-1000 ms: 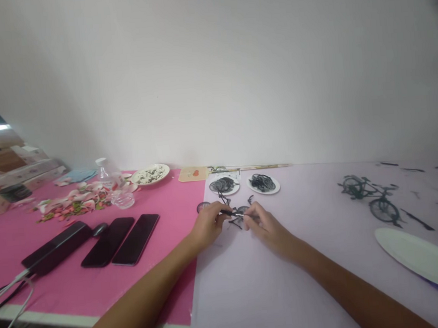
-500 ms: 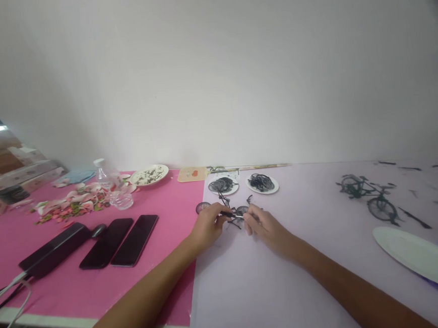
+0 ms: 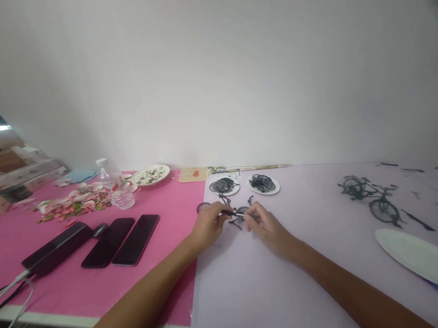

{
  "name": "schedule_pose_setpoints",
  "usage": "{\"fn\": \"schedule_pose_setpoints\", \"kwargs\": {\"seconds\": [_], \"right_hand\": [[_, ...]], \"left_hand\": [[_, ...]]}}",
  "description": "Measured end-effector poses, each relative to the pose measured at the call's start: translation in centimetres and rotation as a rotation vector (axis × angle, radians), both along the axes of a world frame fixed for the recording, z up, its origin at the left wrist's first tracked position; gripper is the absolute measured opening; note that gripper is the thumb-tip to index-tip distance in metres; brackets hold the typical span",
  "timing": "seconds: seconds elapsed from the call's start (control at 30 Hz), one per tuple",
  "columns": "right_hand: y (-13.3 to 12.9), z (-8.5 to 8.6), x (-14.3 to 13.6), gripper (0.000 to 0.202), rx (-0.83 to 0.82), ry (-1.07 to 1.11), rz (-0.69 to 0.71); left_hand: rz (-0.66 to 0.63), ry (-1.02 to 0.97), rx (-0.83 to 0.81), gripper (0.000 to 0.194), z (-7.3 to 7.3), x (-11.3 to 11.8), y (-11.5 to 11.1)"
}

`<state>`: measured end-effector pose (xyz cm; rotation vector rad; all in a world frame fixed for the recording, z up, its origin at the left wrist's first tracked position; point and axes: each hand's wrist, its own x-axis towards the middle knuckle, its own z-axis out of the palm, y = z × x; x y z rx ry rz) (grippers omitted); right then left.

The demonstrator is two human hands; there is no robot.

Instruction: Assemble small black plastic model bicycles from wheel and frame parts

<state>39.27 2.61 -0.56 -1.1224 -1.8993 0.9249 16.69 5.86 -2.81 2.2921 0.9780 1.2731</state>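
My left hand (image 3: pixel 208 224) pinches a small dark part (image 3: pixel 227 213) near the middle of the table. Facing it, my right hand (image 3: pixel 263 223) is closed on a thin, light-coloured piece (image 3: pixel 240 215) that points toward the dark part; its exact kind is too small to tell. Just behind and below my fingers lie black model bicycle parts, among them a spoked wheel (image 3: pixel 202 206) left of my left hand and a frame piece (image 3: pixel 224 199). Behind these stand two small white plates with black wheels, the left plate (image 3: pixel 236 188) and the right plate (image 3: pixel 277 187).
At right are a model bicycle (image 3: pixel 371 195) and a white oval plate (image 3: pixel 419 254). At left, on pink cloth (image 3: pixel 165 249), lie two phones (image 3: pixel 136 240), a black power bank (image 3: pixel 56 247), a plastic bottle (image 3: pixel 120 192) and scattered petals (image 3: pixel 81 200). A plate of small pieces (image 3: pixel 166 173) stands behind.
The whole view has shifted slightly. My right fingertips have moved a little along the thin piece, and both hands stay closed in nearly the same place.
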Motion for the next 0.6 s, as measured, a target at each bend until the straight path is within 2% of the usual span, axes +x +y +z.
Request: {"fn": "schedule_pose_setpoints", "kwargs": {"seconds": [0.43, 0.6], "right_hand": [[0.01, 0.64, 0.04, 0.047, 0.062, -0.111, -0.009], [0.08, 0.2, 0.15, 0.031, 0.065, -0.078, -0.007]], "left_hand": [[-0.008, -0.002, -0.016, 0.028, 0.03, 0.01, -0.19], [-0.032, -0.004, 0.005, 0.028, -0.06, 0.06, -0.18]]}}
